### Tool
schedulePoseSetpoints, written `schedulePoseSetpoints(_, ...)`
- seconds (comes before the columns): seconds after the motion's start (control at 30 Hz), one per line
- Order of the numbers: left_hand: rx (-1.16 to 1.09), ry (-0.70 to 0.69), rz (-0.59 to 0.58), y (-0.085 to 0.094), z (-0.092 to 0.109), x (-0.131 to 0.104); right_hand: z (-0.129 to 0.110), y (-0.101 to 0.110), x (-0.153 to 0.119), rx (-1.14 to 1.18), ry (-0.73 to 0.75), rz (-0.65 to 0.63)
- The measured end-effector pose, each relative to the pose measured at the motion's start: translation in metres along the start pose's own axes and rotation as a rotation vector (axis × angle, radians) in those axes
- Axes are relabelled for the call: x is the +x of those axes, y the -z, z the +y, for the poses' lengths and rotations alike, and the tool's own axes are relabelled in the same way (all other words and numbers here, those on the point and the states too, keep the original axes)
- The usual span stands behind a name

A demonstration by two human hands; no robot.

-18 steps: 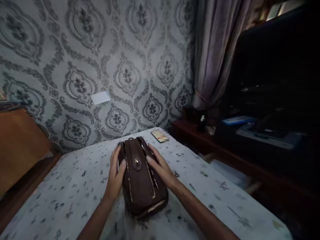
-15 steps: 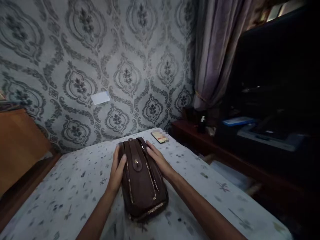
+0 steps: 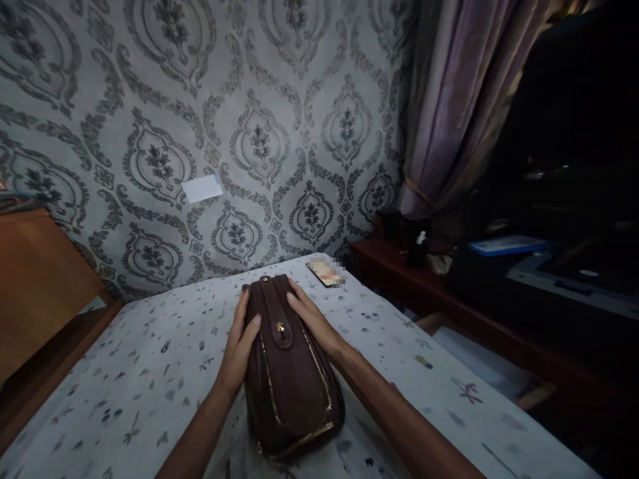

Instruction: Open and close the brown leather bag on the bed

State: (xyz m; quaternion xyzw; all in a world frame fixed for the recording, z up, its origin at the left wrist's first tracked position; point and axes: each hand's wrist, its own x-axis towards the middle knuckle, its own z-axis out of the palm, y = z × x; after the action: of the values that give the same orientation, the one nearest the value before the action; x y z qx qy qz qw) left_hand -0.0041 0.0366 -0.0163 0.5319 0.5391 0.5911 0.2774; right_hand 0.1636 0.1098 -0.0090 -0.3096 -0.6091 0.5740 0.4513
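Note:
A dark brown leather bag (image 3: pixel 294 379) lies on the patterned bedsheet (image 3: pixel 160 359) in front of me. Gold zips run down its upper face and across its near end, and a strap with a gold stud (image 3: pixel 280 327) lies along its middle. My left hand (image 3: pixel 240 342) is pressed against its left side, thumb on top. From the right, my right hand (image 3: pixel 314 319) clasps it, with fingers along the upper right edge. Between the two palms the bag is held; its underside is hidden.
A phone (image 3: pixel 324 273), partly blurred out, rests beyond the bag. Along the right runs a dark red cabinet (image 3: pixel 439 293) with an open drawer (image 3: pixel 479 359) and a blue-edged item (image 3: pixel 512 246). An orange-brown wooden panel (image 3: pixel 44 286) stands at left, patterned wallpaper (image 3: pixel 279 199) behind.
The right side of the bag, where a gap showed along the zip, is now pressed in under my right hand. The view has shifted slightly; both hands stay on the bag.

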Motion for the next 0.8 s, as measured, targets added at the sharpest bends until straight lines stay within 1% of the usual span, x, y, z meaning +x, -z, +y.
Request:
schedulePoseSetpoints(0.1,0.028,0.005,-0.009,0.000,0.001,0.001,-0.006,0.002,-0.004,-0.036,-0.017,-0.011)
schedulePoseSetpoints(0.2,0.053,-0.019,0.018,-0.001,0.001,-0.004,-0.013,0.004,-0.015,-0.122,-0.043,-0.029)
schedulePoseSetpoints(0.33,0.068,-0.064,0.082,-0.002,-0.003,-0.023,-0.020,0.005,-0.035,-0.212,-0.031,-0.048)
schedulePoseSetpoints(0.43,0.089,-0.051,0.041,-0.004,-0.005,-0.039,-0.022,0.002,-0.047,-0.265,-0.024,-0.058)
schedulePoseSetpoints(0.5,0.103,-0.064,0.036,-0.008,-0.004,-0.044,-0.022,0.000,-0.050,-0.295,-0.010,-0.058)
schedulePoseSetpoints(0.6,0.134,-0.111,0.062,-0.013,-0.001,-0.045,-0.022,-0.002,-0.050,-0.331,-0.019,-0.055)
schedulePoseSetpoints(0.67,0.141,-0.141,0.067,-0.013,-0.001,-0.044,-0.022,-0.002,-0.049,-0.343,-0.032,-0.053)
schedulePoseSetpoints(0.73,0.134,-0.153,0.031,-0.007,-0.003,-0.040,-0.022,-0.001,-0.048,-0.349,-0.031,-0.058)
schedulePoseSetpoints(0.8,0.111,-0.123,0.004,0.002,-0.005,-0.030,-0.023,0.001,-0.048,-0.354,-0.022,-0.062)
